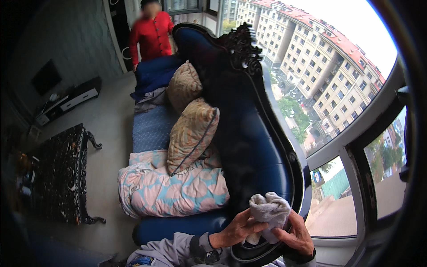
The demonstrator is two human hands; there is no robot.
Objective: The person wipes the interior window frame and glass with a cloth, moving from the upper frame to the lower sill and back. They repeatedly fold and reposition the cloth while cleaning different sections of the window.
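Both my hands hold a bunched, light grey-white cloth (271,210), perhaps a folded pair of socks; its exact kind is hard to tell. My left hand (237,228) grips it from the left, thumb and fingers pressed against its lower part. On the other side, my right hand (296,233) pinches it with the thumb in front. The cloth is above the near end of a blue leather sofa, over the dark carved frame (302,187) of its backrest (257,133). A paler bit of fabric shows below my left fingers.
A folded pink-and-blue quilt (176,193) and two patterned cushions (193,133) (185,85) rest on the sofa seat. A person in red (155,36) stands at its far end. Left is a dark marble-look table (60,173); windows (333,197) line the right.
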